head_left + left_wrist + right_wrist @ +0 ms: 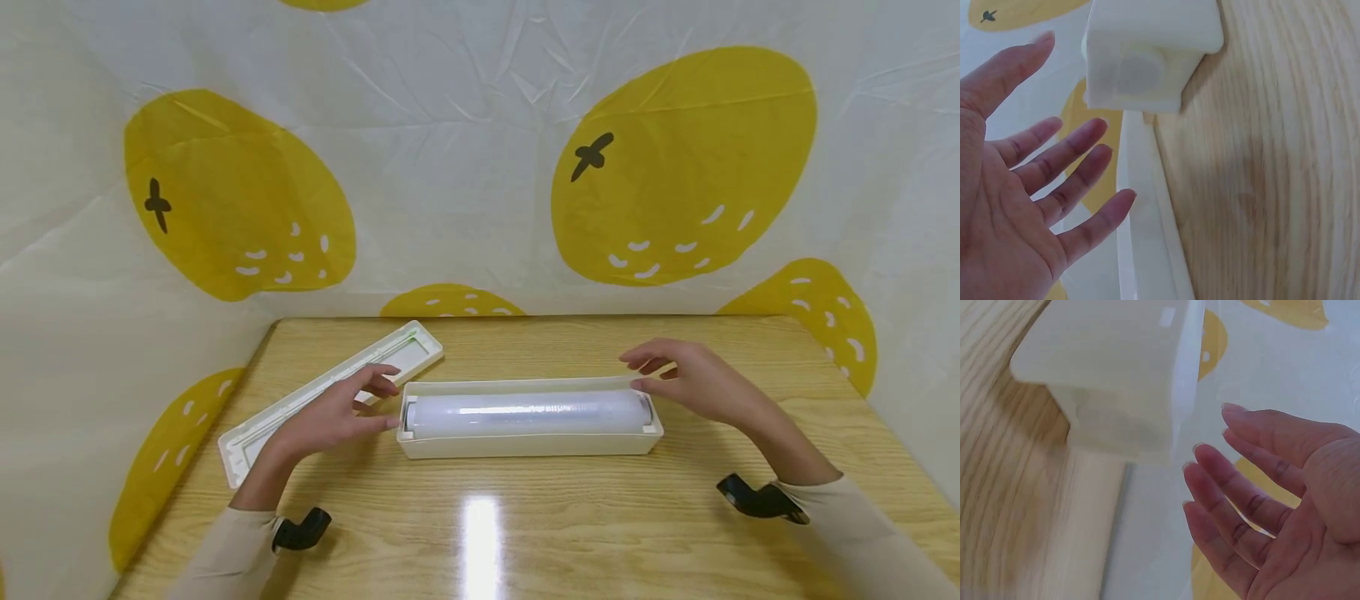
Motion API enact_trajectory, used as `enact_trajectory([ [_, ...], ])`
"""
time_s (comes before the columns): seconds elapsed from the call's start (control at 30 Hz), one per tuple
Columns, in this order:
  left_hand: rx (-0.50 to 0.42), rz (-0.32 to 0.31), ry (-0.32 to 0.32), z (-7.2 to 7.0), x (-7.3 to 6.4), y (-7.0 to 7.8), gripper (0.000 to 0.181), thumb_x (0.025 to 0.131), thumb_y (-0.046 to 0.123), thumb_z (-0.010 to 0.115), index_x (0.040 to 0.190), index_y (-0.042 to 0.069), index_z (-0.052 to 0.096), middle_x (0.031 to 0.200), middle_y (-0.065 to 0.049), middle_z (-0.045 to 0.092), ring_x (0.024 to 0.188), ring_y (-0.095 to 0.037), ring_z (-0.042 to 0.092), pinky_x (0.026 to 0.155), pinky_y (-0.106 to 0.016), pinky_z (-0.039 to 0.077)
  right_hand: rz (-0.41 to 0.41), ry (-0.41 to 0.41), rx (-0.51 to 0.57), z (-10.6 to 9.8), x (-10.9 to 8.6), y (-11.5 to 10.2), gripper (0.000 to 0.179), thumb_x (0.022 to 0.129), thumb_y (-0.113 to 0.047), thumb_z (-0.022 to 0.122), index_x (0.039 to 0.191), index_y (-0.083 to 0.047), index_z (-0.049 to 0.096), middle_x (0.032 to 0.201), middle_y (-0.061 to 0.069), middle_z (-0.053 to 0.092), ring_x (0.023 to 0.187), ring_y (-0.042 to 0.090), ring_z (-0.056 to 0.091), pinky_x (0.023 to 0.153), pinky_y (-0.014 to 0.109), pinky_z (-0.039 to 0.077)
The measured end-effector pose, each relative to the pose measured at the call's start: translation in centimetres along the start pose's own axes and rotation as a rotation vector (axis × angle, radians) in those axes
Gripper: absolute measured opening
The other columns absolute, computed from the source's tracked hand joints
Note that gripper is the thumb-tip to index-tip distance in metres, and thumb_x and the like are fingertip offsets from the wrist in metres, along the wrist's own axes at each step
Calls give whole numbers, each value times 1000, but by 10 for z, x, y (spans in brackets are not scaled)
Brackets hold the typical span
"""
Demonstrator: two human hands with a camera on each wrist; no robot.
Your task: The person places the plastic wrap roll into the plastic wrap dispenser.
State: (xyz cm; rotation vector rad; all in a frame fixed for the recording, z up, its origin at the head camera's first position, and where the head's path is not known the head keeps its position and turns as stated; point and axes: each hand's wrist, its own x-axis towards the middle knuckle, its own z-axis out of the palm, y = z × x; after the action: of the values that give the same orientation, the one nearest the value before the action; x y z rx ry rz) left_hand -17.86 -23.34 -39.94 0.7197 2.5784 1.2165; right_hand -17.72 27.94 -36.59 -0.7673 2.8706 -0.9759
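A roll of cling film lies inside a long white dispenser box whose top is off, in the head view. My left hand hovers by the box's left end, fingers spread and holding nothing. In the left wrist view, a gap shows between the left hand and the box's end. At the opposite end is my right hand, its fingers relaxed and free of any object. The right wrist view shows the right hand apart from the box's end wall.
Behind my left hand, the white dispenser lid lies slanted on the wooden table, with a green spot near its far end. A white curtain with yellow fruit prints hangs along the table's back and sides.
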Motion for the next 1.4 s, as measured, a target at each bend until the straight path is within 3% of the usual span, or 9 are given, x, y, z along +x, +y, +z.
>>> enact_trajectory([
  [0.2,42,-8,31,-11,-2,-6,71,91,31,78,150,20,41,132,-12,62,125,-32,58,102,-57,47,14,0,-10,-1,-6,13,35,91,-17,77,123,-5,70,118,13,71,100,27,70,83,42,59],
  [0.37,64,-5,46,-20,-3,-15,71,92,24,77,152,21,38,133,-12,61,127,-34,56,102,-60,46,27,-19,-1,2,-10,21,34,93,-17,75,125,-6,70,108,6,72,94,21,70,80,32,58],
  [0.57,88,23,66,-32,-2,-26,73,93,24,76,155,14,38,136,-19,59,128,-40,53,102,-64,44,24,-64,52,5,-12,25,34,96,-11,70,128,0,67,93,-4,73,88,13,68,77,27,55],
  [0.83,178,22,110,-46,-3,-41,68,93,16,75,152,9,43,138,-21,57,129,-43,51,104,-65,41,44,-140,145,5,-13,30,43,99,-15,67,138,2,59,100,1,75,91,12,69,74,24,52],
  [1.17,214,13,119,-63,-6,-62,64,94,3,71,151,2,42,148,-23,47,132,-45,45,104,-67,39,50,-123,157,7,-13,29,43,99,-15,68,138,2,59,99,0,75,89,11,68,73,24,51],
  [1.4,209,-39,116,-65,-11,-73,64,92,-3,70,149,-2,42,141,-27,52,124,-47,52,101,-66,43,46,-113,155,7,-14,30,42,98,-14,68,137,0,60,97,-1,75,89,10,68,74,24,52],
])
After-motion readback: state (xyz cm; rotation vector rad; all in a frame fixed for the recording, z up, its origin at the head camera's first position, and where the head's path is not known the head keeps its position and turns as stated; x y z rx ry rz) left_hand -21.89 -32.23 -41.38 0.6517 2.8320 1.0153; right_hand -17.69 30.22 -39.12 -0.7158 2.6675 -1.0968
